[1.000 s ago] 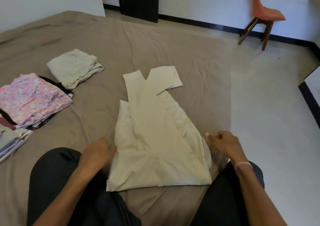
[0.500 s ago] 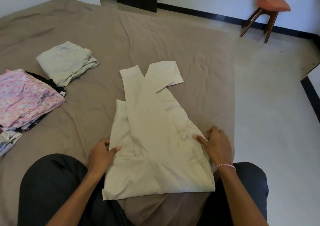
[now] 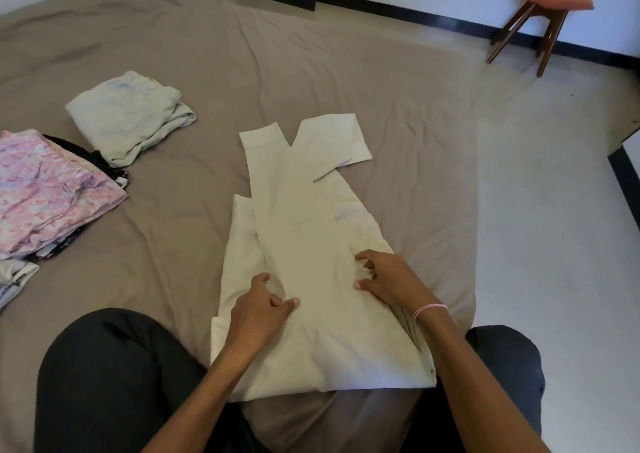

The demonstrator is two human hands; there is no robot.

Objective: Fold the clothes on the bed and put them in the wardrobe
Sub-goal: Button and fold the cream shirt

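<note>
Since half a second ago, when your hands sat at the outer edges of the cream shirt (image 3: 311,230), both have slid inward onto the cloth. Your left hand (image 3: 258,310) is now on the lower middle panel, and your right hand (image 3: 388,279) is further in from the right edge. The shirt itself lies as it did, flat on the bed (image 3: 311,64) between your knees, with its sleeves pointing away from you.

Your left forearm covers the shirt's near left corner, and your right wrist, with its bracelet (image 3: 429,308), crosses the right edge. The pink floral pile (image 3: 45,192) is cut off at the left border, and only a sliver of a dark garment shows beneath it. A folded pale garment (image 3: 128,116) lies apart, behind that pile. The orange chair (image 3: 547,5) is cropped at the top.

Your right fingers are curled like a claw, with creased cloth pinched between thumb and fingertips. Your left fingers are curled too, thumb out to the right, and seem to gather fabric under the palm, though the hand's back hides the contact.
</note>
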